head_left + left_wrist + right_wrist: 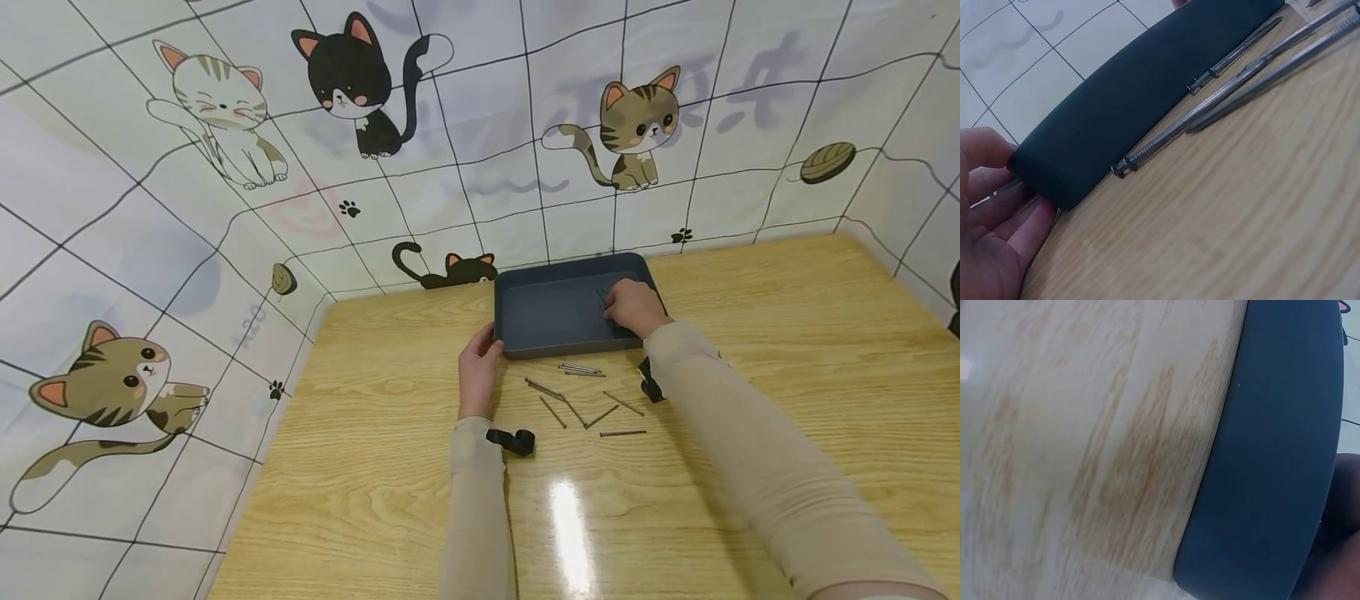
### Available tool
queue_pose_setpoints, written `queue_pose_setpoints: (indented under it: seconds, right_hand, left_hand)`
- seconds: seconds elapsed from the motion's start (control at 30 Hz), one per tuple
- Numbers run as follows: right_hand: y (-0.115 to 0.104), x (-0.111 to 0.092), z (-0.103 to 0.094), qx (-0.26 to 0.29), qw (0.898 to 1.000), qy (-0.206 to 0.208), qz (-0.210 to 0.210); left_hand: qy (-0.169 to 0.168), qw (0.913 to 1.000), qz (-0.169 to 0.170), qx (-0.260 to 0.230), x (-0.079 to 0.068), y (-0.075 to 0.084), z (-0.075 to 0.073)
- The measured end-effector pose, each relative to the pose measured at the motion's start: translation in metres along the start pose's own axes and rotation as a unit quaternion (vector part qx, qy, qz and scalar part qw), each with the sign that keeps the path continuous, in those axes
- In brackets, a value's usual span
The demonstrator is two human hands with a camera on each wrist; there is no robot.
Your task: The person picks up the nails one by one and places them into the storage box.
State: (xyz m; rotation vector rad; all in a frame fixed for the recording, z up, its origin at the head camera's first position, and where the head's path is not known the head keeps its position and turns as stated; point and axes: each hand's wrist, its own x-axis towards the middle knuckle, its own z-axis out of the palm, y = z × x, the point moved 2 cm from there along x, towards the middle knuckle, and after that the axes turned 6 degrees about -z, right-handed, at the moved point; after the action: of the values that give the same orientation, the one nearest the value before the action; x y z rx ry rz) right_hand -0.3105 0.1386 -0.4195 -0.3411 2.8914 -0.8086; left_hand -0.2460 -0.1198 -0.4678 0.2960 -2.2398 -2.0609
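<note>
A dark blue-grey rectangular tray (551, 317) stands on the wooden table near the wall. My left hand (478, 372) grips its near left corner, the thumb at the rim and the fingers against the side, as the left wrist view shows more closely. Over the right part of the tray, my right hand (633, 307) pinches a thin nail (602, 294), mostly hidden by the fingers. In the right wrist view the tray's wall (1266, 437) covers most of that hand. Several loose metal nails (622, 433) lie in front of the tray; some (1191, 112) are close to its wall.
The wooden table (360, 467) reaches toward me and to both sides. Behind it hangs a white gridded cloth (495, 183) printed with cats. Black wrist cameras (512, 442) sit on both sleeves. A bright light reflection lies on the table in front.
</note>
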Motion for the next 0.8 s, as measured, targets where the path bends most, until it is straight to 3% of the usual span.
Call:
queue_pose_setpoints:
  seconds: [0.43, 0.67, 0.8]
  right_hand:
    - [0.000, -0.005, -0.009, -0.007, 0.999, 0.009, -0.036]
    - [-0.005, -0.016, -0.014, 0.038, 0.997, 0.021, -0.059]
    - [-0.009, -0.026, -0.018, 0.064, 0.996, 0.029, -0.058]
  left_hand:
    - [0.005, 1.0000, -0.001, -0.005, -0.001, -0.001, 0.003]
    - [-0.010, 0.9999, 0.002, 0.002, -0.017, 0.025, 0.001]
    - [-0.009, 0.9999, 0.003, -0.008, -0.015, 0.022, 0.001]
